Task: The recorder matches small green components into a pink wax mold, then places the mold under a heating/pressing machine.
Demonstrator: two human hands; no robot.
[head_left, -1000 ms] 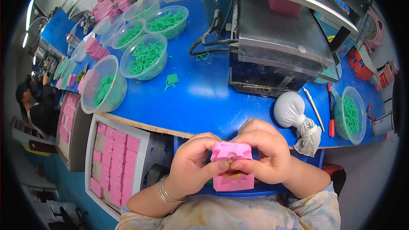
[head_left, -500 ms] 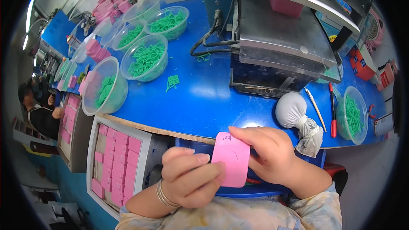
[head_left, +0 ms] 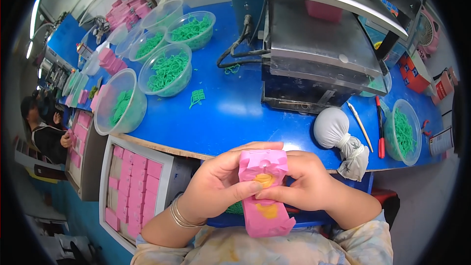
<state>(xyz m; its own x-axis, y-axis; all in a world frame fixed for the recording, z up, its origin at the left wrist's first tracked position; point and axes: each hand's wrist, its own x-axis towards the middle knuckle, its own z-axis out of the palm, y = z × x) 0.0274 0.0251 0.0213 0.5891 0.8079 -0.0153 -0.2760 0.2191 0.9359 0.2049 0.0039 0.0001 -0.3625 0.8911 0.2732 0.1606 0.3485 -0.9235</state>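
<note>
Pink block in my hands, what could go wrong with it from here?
The pink block is spread open with yellow patches showing inside, and the thumbs of the left hand and right hand are right by them; pressing might smear or mark the yellow.
It is held in front of the table, not over its top, so a slip could send it down.
The grey bag lies near the right hand and might get knocked.

Block (head_left: 267, 223) sits left of the bundle (head_left: 331, 127); bundle lies before the press (head_left: 314, 44).
</note>
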